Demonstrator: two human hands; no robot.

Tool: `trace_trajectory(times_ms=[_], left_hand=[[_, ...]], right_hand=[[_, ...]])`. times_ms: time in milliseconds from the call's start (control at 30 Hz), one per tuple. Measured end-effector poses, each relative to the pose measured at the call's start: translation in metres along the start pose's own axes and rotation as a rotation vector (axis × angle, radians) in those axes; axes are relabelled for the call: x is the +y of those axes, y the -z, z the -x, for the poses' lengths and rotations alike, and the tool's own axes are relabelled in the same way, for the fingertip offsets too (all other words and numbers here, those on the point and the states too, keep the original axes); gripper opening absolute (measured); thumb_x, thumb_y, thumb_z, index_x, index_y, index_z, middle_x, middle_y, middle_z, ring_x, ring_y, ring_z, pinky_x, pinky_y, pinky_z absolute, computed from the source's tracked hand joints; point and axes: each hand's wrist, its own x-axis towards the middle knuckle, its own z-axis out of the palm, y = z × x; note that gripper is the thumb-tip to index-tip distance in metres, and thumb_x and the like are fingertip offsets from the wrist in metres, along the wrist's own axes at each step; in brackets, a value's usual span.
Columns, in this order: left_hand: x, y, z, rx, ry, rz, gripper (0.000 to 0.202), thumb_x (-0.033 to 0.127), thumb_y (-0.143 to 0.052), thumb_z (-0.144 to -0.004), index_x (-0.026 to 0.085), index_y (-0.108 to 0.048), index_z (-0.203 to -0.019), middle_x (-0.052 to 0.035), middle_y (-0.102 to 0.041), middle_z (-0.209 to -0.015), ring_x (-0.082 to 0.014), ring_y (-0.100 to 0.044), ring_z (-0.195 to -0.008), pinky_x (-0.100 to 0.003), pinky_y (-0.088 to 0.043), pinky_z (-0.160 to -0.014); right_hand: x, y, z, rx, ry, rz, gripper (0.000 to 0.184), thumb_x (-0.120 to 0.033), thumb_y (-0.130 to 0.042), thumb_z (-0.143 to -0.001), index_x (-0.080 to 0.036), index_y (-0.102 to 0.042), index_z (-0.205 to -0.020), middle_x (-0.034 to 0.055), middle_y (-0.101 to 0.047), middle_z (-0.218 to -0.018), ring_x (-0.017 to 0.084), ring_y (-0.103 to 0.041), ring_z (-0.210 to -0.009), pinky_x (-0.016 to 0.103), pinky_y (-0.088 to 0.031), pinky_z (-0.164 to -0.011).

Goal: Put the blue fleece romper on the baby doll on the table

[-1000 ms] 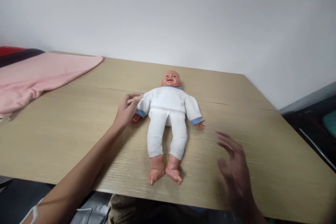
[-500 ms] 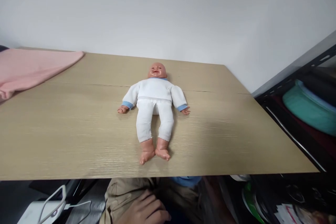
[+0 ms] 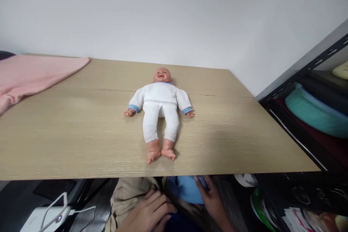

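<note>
The doll (image 3: 160, 93) lies face-up on the table (image 3: 67, 130); the left hand (image 3: 153, 210) rests loosely spread on tan trousers (image 3: 126, 192); the right hand (image 3: 213, 198) touches blue cloth (image 3: 183, 190), whether gripping I can't tell.

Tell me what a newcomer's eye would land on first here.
First, the white-clad baby doll, lying face up in the middle of the tabletop. Next, the pink cloth spread at the tabletop's far left, then a teal bundle on the dark rack at the right.
</note>
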Motion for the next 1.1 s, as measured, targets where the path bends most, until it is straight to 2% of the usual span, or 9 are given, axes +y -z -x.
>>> trace_trajectory(times_ms=[100, 200, 333, 467, 600, 800, 967, 1033, 1100], left_hand=[[0.001, 0.006, 0.003, 0.032, 0.034, 0.058, 0.030, 0.011, -0.057, -0.110, 0.027, -0.065, -0.133, -0.0022, -0.080, -0.122, -0.0209, -0.076, -0.106, -0.033, -0.062, -0.097], [0.002, 0.013, 0.009, 0.080, 0.076, 0.129, 0.032, 0.013, -0.056, -0.112, 0.029, -0.065, -0.139, -0.0040, -0.077, -0.131, -0.0205, -0.074, -0.115, -0.032, -0.063, -0.103], [0.005, 0.024, 0.014, 0.206, 0.103, 0.182, 0.043, 0.016, -0.062, -0.110, 0.032, -0.061, -0.150, -0.0077, -0.072, -0.144, -0.0231, -0.072, -0.132, -0.035, -0.063, -0.112], [0.011, 0.042, 0.006, 0.425, 0.136, 0.252, 0.057, 0.031, -0.072, -0.106, 0.032, -0.052, -0.159, -0.0147, -0.065, -0.155, -0.0326, -0.066, -0.145, -0.046, -0.062, -0.117], [0.014, 0.067, -0.018, 0.420, 0.136, 0.404, 0.071, 0.051, -0.081, -0.101, 0.032, -0.048, -0.161, -0.0158, -0.057, -0.163, -0.0375, -0.054, -0.156, -0.053, -0.051, -0.128], [0.008, 0.107, -0.048, 0.372, 0.141, 0.599, 0.027, 0.027, -0.066, -0.112, 0.038, -0.065, -0.137, -0.0006, -0.074, -0.131, -0.0202, -0.070, -0.127, -0.029, -0.053, -0.113], [0.002, 0.123, -0.057, 0.421, 0.274, 0.724, 0.022, 0.035, -0.059, -0.117, 0.033, -0.075, -0.131, -0.0007, -0.078, -0.131, -0.0213, -0.067, -0.135, -0.029, -0.043, -0.122], [0.001, 0.127, -0.064, 0.422, 0.317, 0.795, 0.027, 0.042, -0.056, -0.118, 0.028, -0.079, -0.125, -0.0037, -0.079, -0.127, -0.0240, -0.067, -0.130, -0.032, -0.047, -0.119], [-0.001, 0.130, -0.071, 0.426, 0.352, 0.902, 0.036, 0.046, -0.052, -0.119, 0.024, -0.080, -0.111, -0.0055, -0.078, -0.114, -0.0239, -0.069, -0.112, -0.033, -0.054, -0.107]], right_hand=[[-0.019, -0.001, 0.022, -0.230, 0.180, 0.026, 0.031, -0.049, -0.065, -0.106, -0.023, -0.080, -0.099, 0.0056, -0.085, -0.094, 0.025, -0.081, -0.092, 0.033, -0.064, -0.092], [-0.050, 0.005, 0.029, -0.384, 0.487, 0.062, 0.015, -0.028, -0.063, -0.107, -0.025, -0.077, -0.103, 0.0030, -0.084, -0.094, 0.020, -0.080, -0.089, 0.029, -0.061, -0.088], [-0.090, 0.014, 0.026, -0.408, 0.803, 0.039, 0.024, -0.012, -0.062, -0.096, -0.028, -0.073, -0.109, 0.0029, -0.082, -0.091, 0.023, -0.076, -0.085, 0.035, -0.063, -0.085], [-0.121, 0.023, 0.014, -0.401, 0.954, -0.096, 0.032, -0.008, -0.061, -0.090, -0.031, -0.072, -0.109, -0.0010, -0.066, -0.072, 0.022, -0.071, -0.076, 0.034, -0.064, -0.075], [-0.149, 0.029, -0.013, -0.425, 0.993, -0.275, 0.025, -0.013, -0.061, -0.100, -0.030, -0.076, -0.111, -0.0008, -0.061, -0.072, 0.022, -0.070, -0.079, 0.033, -0.062, -0.073], [-0.185, 0.041, -0.049, -0.433, 0.966, -0.318, 0.020, -0.022, -0.063, -0.103, -0.029, -0.077, -0.115, 0.0026, -0.071, -0.085, 0.022, -0.069, -0.079, 0.035, -0.058, -0.074], [-0.182, 0.051, -0.071, -0.510, 0.854, -0.081, 0.047, -0.024, -0.068, -0.100, -0.029, -0.066, -0.147, 0.0041, -0.083, -0.104, 0.019, -0.070, -0.067, 0.035, -0.061, -0.075], [-0.175, 0.052, -0.078, -0.538, 0.815, -0.038, 0.053, -0.023, -0.069, -0.100, -0.030, -0.063, -0.152, 0.0064, -0.084, -0.119, 0.019, -0.075, -0.074, 0.035, -0.063, -0.079], [-0.171, 0.054, -0.082, -0.551, 0.804, -0.002, 0.054, -0.019, -0.069, -0.099, -0.032, -0.064, -0.151, 0.0073, -0.082, -0.131, 0.021, -0.080, -0.093, 0.033, -0.064, -0.086]])
